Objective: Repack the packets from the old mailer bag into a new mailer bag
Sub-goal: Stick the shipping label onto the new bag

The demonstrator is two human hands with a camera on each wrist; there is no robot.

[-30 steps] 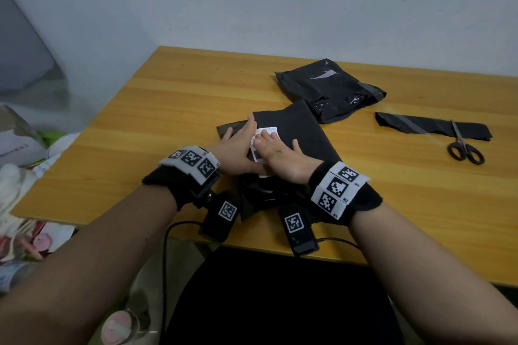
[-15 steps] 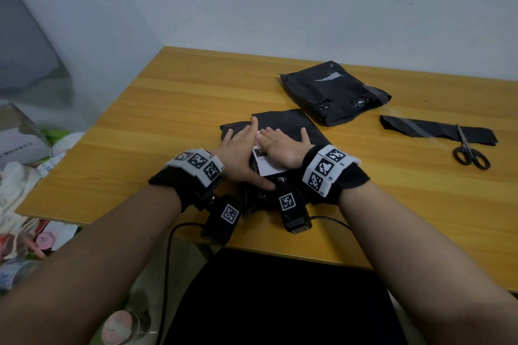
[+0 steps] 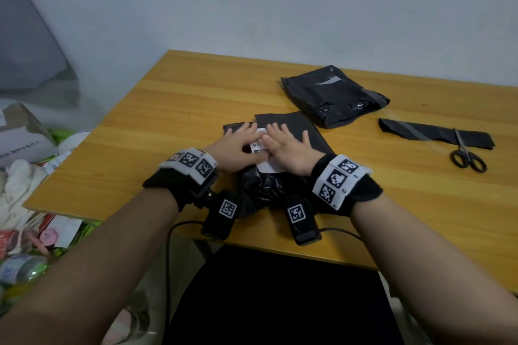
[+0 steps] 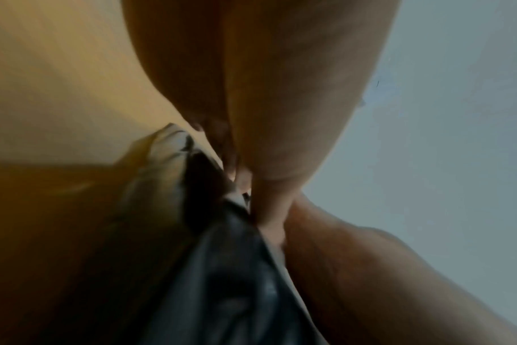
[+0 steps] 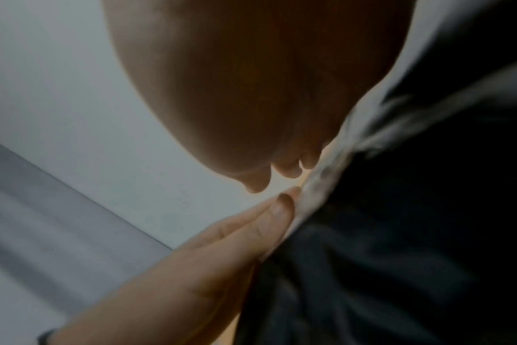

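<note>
A black mailer bag lies flat on the wooden table in front of me, with a white label on top. My left hand and my right hand lie side by side on it, fingers straight, pressing the label down. The bag's near end is crumpled between my wrists. Both wrist views are dark and blurred; black plastic shows under the left palm, and the label's white edge under the right. A second black mailer bag, bulging, sits further back to the right.
A cut-off black strip lies at the right with black scissors on its end. Boxes and clutter fill the floor left of the table. The wall stands behind the table's far edge.
My right hand has slid forward and left over the label to lie flat beside the left hand. The left hand has stayed pressed on the bag.
</note>
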